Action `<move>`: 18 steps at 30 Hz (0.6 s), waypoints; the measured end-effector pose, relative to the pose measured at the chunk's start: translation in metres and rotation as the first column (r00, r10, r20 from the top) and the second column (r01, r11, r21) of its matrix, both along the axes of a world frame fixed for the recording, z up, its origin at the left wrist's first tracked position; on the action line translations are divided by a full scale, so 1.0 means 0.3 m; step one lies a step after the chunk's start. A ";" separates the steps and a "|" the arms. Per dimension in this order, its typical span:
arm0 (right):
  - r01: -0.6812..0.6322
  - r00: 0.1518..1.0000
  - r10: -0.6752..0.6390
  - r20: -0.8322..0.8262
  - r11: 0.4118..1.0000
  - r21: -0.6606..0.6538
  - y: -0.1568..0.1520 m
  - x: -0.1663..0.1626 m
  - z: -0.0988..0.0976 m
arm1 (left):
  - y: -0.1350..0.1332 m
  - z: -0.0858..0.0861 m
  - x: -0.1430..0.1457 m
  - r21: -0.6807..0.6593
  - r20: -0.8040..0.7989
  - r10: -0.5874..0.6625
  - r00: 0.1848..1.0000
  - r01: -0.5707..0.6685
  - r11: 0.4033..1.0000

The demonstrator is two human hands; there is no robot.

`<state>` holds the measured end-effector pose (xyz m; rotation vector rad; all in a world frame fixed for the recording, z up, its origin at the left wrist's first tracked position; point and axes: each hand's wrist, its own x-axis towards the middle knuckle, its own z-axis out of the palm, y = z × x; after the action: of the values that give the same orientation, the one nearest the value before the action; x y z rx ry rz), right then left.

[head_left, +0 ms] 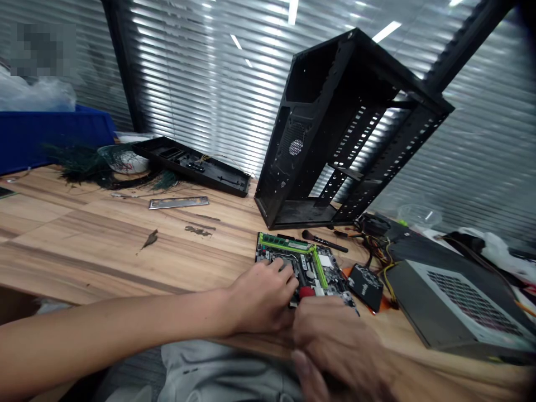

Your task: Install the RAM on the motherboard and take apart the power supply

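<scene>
A motherboard [293,259] lies flat on the table close in front of me. It carries a green memory stick [285,242] in a lime-green slot, with a second lime-green slot [319,267] at an angle to it. My left hand [268,293] bends its fingers over the board's near left part, fingertips hidden behind the knuckles. Beside it, my right hand [335,329] is closed at the board's near edge and slightly blurred. A rounded red piece [307,291] shows just beyond its knuckles; whatever else sits in the grip is hidden.
An open black computer case [318,128] stands tilted behind the board. To the right are a brush [324,241], a black drive [366,286] and a grey power supply [460,307] with cables. A black panel [196,167], metal plate [179,202] and blue bin [54,137] lie left.
</scene>
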<state>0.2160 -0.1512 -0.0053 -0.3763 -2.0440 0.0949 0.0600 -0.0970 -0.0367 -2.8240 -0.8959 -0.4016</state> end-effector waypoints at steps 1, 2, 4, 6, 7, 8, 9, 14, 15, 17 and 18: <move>0.054 0.995 -0.053 -0.088 0.999 0.002 0.000 -0.015 -0.009 | 0.003 -0.002 0.000 0.008 -0.001 0.001 1.000 -0.001 1.000; 0.089 0.985 -0.088 -0.149 0.996 0.001 -0.002 -0.028 -0.017 | 0.005 -0.002 0.001 0.014 -0.001 0.003 1.000 -0.003 1.000; 0.105 0.979 -0.103 -0.176 0.994 0.002 -0.008 -0.039 -0.026 | 0.010 -0.002 0.001 0.018 -0.002 0.006 1.000 -0.006 1.000; 0.106 0.980 -0.104 -0.169 0.994 0.002 -0.018 -0.032 -0.020 | 0.013 -0.001 0.002 0.009 -0.001 0.008 1.000 -0.008 1.000; 0.089 0.986 -0.089 -0.141 0.996 -0.006 -0.022 -0.026 -0.013 | 0.014 -0.001 0.002 0.005 0.000 0.010 1.000 -0.010 1.000; 0.058 0.993 -0.060 -0.099 0.998 -0.021 -0.024 -0.019 -0.005 | 0.013 0.000 0.003 0.001 0.001 0.012 1.000 -0.012 1.000; 0.023 0.999 -0.025 -0.042 0.999 -0.047 -0.024 -0.015 0.002 | 0.012 0.001 0.003 -0.003 0.002 0.013 1.000 -0.013 1.000; 0.062 0.979 -0.074 -0.189 0.996 -0.069 -0.006 -0.052 -0.004 | 0.003 0.015 0.000 -0.019 -0.048 0.002 0.999 -0.003 1.000; 0.090 0.964 -0.102 -0.244 0.994 -0.060 -0.006 -0.063 -0.012 | 0.002 0.019 0.000 -0.026 -0.054 0.000 0.999 -0.001 1.000; 0.114 0.953 -0.123 -0.276 0.992 -0.046 -0.015 -0.074 -0.025 | 0.001 0.024 -0.001 -0.041 -0.049 0.001 0.999 -0.003 0.999; 0.114 0.956 -0.122 -0.268 0.992 -0.044 -0.022 -0.073 -0.029 | 0.002 0.025 -0.002 -0.043 -0.039 0.004 0.999 -0.006 0.999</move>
<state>0.1940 -0.1577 -0.0140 -0.4757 -1.7478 0.0970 0.0594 -0.0966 -0.0291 -2.8576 -0.9147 -0.3286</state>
